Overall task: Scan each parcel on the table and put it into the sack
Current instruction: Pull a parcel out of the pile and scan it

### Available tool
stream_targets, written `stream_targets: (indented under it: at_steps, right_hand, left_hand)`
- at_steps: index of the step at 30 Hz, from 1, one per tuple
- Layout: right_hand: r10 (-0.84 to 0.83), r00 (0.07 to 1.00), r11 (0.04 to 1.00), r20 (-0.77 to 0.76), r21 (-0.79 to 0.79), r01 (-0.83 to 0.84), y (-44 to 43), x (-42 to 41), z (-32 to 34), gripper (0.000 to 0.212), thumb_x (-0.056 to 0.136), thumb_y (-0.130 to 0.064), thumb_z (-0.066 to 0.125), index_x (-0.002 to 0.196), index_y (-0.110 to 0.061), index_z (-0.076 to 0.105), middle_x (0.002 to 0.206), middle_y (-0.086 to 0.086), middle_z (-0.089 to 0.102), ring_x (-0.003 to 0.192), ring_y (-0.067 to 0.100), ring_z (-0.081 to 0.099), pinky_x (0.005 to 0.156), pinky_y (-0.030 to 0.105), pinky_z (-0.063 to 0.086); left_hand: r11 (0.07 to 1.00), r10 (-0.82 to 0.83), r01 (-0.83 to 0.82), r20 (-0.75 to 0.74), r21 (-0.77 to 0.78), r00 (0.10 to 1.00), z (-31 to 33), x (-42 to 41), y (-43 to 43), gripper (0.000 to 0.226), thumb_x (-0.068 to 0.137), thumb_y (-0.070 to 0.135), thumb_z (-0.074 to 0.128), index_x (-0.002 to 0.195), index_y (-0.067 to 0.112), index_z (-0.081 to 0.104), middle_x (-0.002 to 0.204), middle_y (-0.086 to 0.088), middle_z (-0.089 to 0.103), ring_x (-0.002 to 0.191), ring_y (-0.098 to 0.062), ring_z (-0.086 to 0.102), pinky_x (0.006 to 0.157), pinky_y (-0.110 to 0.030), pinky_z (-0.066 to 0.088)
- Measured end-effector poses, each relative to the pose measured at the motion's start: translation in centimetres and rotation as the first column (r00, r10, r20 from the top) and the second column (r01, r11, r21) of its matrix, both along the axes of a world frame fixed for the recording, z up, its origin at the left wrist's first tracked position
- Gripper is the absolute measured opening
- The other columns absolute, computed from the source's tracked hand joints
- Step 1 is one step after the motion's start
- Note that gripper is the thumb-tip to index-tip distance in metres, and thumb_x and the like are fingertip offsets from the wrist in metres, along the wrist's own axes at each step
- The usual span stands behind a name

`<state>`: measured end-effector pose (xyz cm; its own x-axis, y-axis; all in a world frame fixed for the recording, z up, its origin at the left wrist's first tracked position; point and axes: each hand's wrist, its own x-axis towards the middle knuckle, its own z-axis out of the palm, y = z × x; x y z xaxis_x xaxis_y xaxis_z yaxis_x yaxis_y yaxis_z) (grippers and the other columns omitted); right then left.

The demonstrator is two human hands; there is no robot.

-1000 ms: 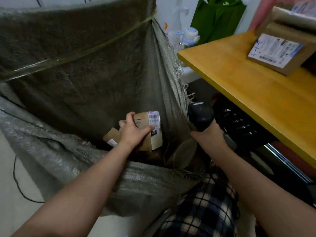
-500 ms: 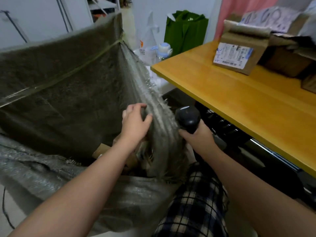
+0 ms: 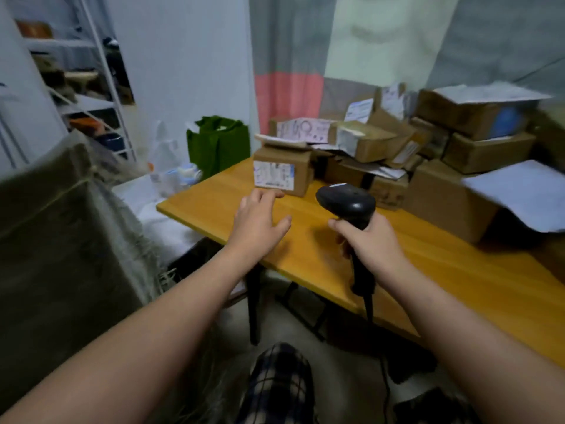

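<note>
1. Left hand (image 3: 256,221): a second ago it held a small box down inside the sack (image 3: 61,224), and half a second ago it was at the sack's rim. It is now empty, with the fingers loose and spread, above the bench (image 3: 305,255) near its left corner.
2. Its fingertips are just short of the nearest parcel (image 3: 279,175); whether they touch it cannot be told.
3. Right hand (image 3: 370,240): its grip around the scanner (image 3: 345,203) handle is unchanged. It was below the bench edge beside the sack and is now raised over the near edge.
4. Scanner: the long axis is near upright, with the handle running down toward the person. The head is on top and faces away, toward the parcels. A cable hangs from the handle's end.
5. Nearest parcel: a cardboard box standing on the bench by its left edge, with the labelled side facing the person.
6. Pile of parcels (image 3: 428,142): heaped along the far and right part of the bench, behind the nearest parcel.
7. Sack: off the bench's left side, now at the left of the view, mouth upward.
</note>
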<state>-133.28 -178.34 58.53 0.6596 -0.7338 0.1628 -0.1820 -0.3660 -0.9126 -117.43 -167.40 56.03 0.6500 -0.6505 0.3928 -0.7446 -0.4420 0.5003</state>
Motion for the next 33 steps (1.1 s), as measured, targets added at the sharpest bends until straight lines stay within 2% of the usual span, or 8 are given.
stream_targets:
  at_steps: [5,9,12,15,17,21,26,33]
  right_hand:
    - [-0.040,0.997,0.999,0.059,0.032,0.038,-5.5,1.2,3.3,0.020,0.086,-0.023,0.070,0.096,-0.007,0.064,0.076,0.010,0.066,0.063,0.021,0.064,0.072,0.041,0.052]
    - [-0.139,0.975,0.990,0.173,-0.008,0.143,-10.8,4.6,5.2,0.033,0.082,-0.027,0.074,0.110,-0.018,0.058,0.111,0.003,0.060,0.104,0.021,0.057,0.093,0.038,0.046]
    - [-0.258,0.958,0.962,0.128,-0.058,0.267,-14.7,7.6,6.6,0.057,0.078,-0.042,0.076,0.126,-0.020,0.054,0.144,0.007,0.033,0.134,0.026,0.035,0.113,0.041,0.029]
    - [-0.289,0.957,0.955,0.032,0.085,0.285,-16.7,9.9,6.8,0.061,0.079,-0.048,0.074,0.132,-0.027,0.054,0.160,-0.002,0.000,0.147,0.028,0.007,0.117,0.045,0.017]
    - [-0.325,0.939,0.916,0.109,0.283,0.284,-17.5,11.0,6.4,0.055,0.078,-0.044,0.077,0.126,-0.026,0.060,0.158,-0.003,0.010,0.142,0.029,0.023,0.114,0.046,0.029]
    - [-0.394,0.883,0.776,0.256,0.608,0.170,-18.9,12.4,5.3,0.047,0.063,-0.038,0.087,0.104,-0.030,0.065,0.128,0.002,0.056,0.100,0.024,0.064,0.086,0.042,0.056]
    - [-0.400,0.881,0.755,0.255,0.637,0.158,-19.2,12.6,4.4,0.039,0.076,-0.024,0.080,0.111,-0.026,0.063,0.113,0.004,0.068,0.102,0.028,0.065,0.093,0.051,0.053]
    - [-0.456,0.858,0.733,0.238,0.647,0.211,-18.7,9.1,4.7,0.028,0.081,-0.006,0.069,0.107,-0.016,0.063,0.104,0.010,0.067,0.089,0.028,0.066,0.085,0.053,0.056]
  left_hand:
    - [0.998,-0.029,0.018,0.186,0.062,0.982,3.7,4.1,-6.7,0.070,0.083,0.036,0.069,0.142,0.016,0.038,0.138,-0.012,0.038,0.128,-0.032,0.036,0.105,-0.040,0.032]
    - [0.979,-0.024,-0.059,0.399,0.194,0.916,6.6,9.1,-12.2,0.092,0.080,0.042,0.071,0.151,0.020,0.017,0.154,-0.015,0.019,0.141,-0.032,0.022,0.114,-0.043,0.024]
    - [0.934,-0.073,-0.119,0.507,0.337,0.859,7.5,12.7,-15.9,0.102,0.083,0.050,0.066,0.153,0.024,-0.003,0.159,-0.016,0.004,0.146,-0.034,0.008,0.118,-0.045,0.012]
    - [0.894,-0.110,-0.142,0.513,0.426,0.851,7.5,15.3,-18.5,0.110,0.081,0.054,0.066,0.151,0.029,-0.014,0.160,-0.014,-0.001,0.147,-0.035,0.005,0.117,-0.052,0.011]
    - [0.897,-0.152,-0.088,0.489,0.433,0.859,7.2,16.5,-19.7,0.107,0.081,0.050,0.066,0.152,0.028,-0.011,0.159,-0.013,0.009,0.145,-0.034,0.014,0.116,-0.052,0.020]
    - [0.917,-0.214,0.021,0.446,0.399,0.869,6.7,17.7,-21.1,0.092,0.084,0.036,0.066,0.152,0.021,0.006,0.150,-0.010,0.028,0.133,-0.032,0.032,0.098,-0.044,0.044]
    - [0.947,-0.190,0.035,0.472,0.318,0.861,5.8,17.7,-21.0,0.064,0.086,0.024,0.062,0.141,0.015,0.031,0.139,-0.007,0.041,0.128,-0.026,0.034,0.090,-0.038,0.044]
    - [0.954,-0.206,0.046,0.537,0.296,0.818,6.2,14.8,-18.8,0.077,0.081,0.032,0.071,0.144,0.011,0.031,0.139,-0.009,0.043,0.127,-0.029,0.036,0.089,-0.040,0.046]
